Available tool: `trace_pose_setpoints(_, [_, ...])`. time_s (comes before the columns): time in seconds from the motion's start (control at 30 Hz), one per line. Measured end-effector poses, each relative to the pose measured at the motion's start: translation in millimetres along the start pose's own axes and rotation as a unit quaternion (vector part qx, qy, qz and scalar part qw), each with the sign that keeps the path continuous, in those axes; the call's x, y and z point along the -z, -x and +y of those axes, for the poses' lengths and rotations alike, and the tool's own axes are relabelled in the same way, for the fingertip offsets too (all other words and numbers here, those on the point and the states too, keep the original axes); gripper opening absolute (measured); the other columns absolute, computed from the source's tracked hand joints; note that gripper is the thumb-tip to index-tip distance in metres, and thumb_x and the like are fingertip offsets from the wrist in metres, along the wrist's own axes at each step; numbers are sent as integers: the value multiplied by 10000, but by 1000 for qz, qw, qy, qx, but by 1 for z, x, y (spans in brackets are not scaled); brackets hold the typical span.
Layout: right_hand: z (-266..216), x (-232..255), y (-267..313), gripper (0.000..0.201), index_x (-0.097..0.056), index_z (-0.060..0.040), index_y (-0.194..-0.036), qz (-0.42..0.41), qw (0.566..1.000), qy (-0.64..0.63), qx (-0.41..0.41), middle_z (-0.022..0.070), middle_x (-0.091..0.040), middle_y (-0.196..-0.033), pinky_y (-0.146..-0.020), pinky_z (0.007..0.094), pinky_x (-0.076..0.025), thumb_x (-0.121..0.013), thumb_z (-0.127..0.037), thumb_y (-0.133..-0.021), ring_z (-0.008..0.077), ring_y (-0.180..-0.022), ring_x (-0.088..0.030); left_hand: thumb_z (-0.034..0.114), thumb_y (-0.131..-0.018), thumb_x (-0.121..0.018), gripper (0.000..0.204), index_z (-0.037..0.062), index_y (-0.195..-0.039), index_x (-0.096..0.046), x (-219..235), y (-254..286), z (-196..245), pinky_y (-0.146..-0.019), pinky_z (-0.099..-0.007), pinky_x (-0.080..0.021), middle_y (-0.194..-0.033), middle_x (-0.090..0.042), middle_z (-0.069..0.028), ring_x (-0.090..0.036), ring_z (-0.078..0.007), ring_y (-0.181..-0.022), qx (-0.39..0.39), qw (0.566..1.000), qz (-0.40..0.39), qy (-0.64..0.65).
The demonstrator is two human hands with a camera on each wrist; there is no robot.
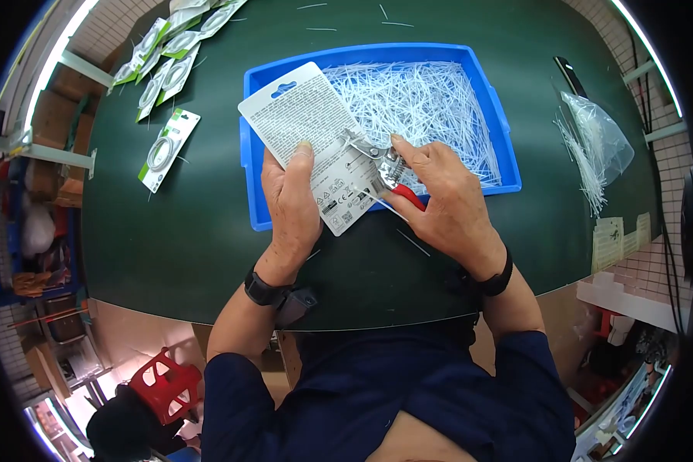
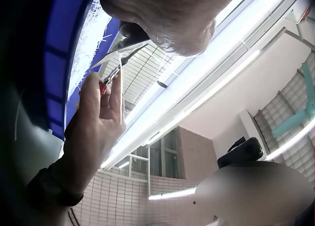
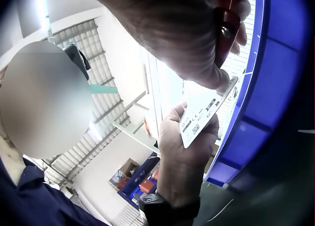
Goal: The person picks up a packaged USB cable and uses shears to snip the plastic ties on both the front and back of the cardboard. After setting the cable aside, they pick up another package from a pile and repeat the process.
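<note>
My left hand [image 1: 289, 202] holds a white retail card [image 1: 304, 123] by its left edge, thumb on the printed back. A hanger slot shows at the card's top. In my right hand [image 1: 453, 202] are spring-loaded snips with red handles [image 1: 410, 195], their metal head [image 1: 368, 148] over the card's right side. From the card's lower right a thin white plastic tie [image 1: 383, 203] sticks out toward the right hand. In the right wrist view the snips' handle [image 3: 227, 31] lies within the right hand, while the left hand [image 3: 179, 142] grips the card [image 3: 202, 115] below.
Behind the hands a blue tray [image 1: 362, 54] holds a heap of thin white strips [image 1: 431, 108]. Carded coiled cables [image 1: 165, 154] lie at the left. On the right are a clear bag of white ties [image 1: 604, 138] and a black-handled tool [image 1: 570, 77]. Loose strips [image 1: 414, 243] lie near the table's front.
</note>
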State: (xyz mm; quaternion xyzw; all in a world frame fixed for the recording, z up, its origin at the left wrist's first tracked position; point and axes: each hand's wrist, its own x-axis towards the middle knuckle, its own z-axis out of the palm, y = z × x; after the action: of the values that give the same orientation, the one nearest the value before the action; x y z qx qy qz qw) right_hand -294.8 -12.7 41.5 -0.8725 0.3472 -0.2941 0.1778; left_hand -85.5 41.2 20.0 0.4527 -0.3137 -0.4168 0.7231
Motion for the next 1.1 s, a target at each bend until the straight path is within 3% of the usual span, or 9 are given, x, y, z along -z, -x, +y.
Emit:
trace_pose_setpoints(0.4, [-2, -4, 6, 661, -651, -48, -1430, -48, 998, 5, -34, 129, -675, -962, -710, 395, -543, -874, -112, -811, 280, -802, -658, 166, -1085, -514, 445, -83, -1451, -471, -3, 5, -5, -990, -333, -537, -1298, -658, -194, -658, -184, -1125, -1, 1000, 8, -14])
trace_pose_setpoints(0.53, [1, -9, 9, 660, -652, -64, -1428, -49, 998, 7, -40, 117, -678, -942, -702, 383, -539, -869, -109, -807, 265, -765, -644, 230, -1111, -485, 445, -77, -1433, -488, -1, 0, -8, -979, -332, -544, -1279, -672, -186, -671, -186, -1119, 10, 999, 17, -25])
trace_pose_setpoints(0.63, [-3, -1, 7, 689, -646, -90, -1444, -96, 993, -21, -57, 108, -679, -964, -704, 368, -534, -870, -109, -792, 246, -751, -635, 338, -1149, -421, 499, -66, -1432, -491, 7, -6, -2, -1000, -341, -536, -1310, -661, -181, -667, -198, -1153, 67, 998, 16, 9])
trace_pose_setpoints(0.8, [-11, -2, 0, 630, -662, -55, -1392, -81, 992, -97, -6, 132, -635, -928, -726, 424, -538, -861, -162, -805, 309, -820, -651, 426, -1168, -357, 565, -53, -1436, -488, 6, -3, -11, -1028, -351, -521, -1336, -648, -175, -657, -208, -1183, 19, 1000, 12, 8])
trace_pose_setpoints(0.93, [-14, -3, 3, 635, -667, -60, -1388, -75, 991, -107, -5, 127, -630, -921, -732, 413, -534, -866, -162, -793, 303, -825, -642, 431, -1173, -352, 564, -48, -1441, -482, 2, 1, -11, -1050, -356, -506, -1352, -637, -177, -647, -217, -1200, 11, 1000, 4, 5])
trace_pose_setpoints(1.03, [-13, -3, 4, 722, -642, -104, -1455, -83, 991, -109, 5, 105, -670, -990, -716, 353, -540, -876, -94, -772, 237, -756, -637, 423, -1174, -348, 554, -47, -1433, -487, 1, 1, -11, -1040, -355, -509, -1333, -642, -178, -646, -214, -1192, 2, 1000, 8, -6])
trace_pose_setpoints(1.1, [-13, -4, 4, 720, -642, -103, -1454, -82, 990, -111, 6, 105, -669, -988, -715, 353, -540, -875, -91, -773, 237, -757, -637, 421, -1174, -347, 552, -48, -1431, -485, 2, 2, -11, -1040, -357, -509, -1329, -642, -179, -645, -213, -1192, -4, 1000, 4, -19])
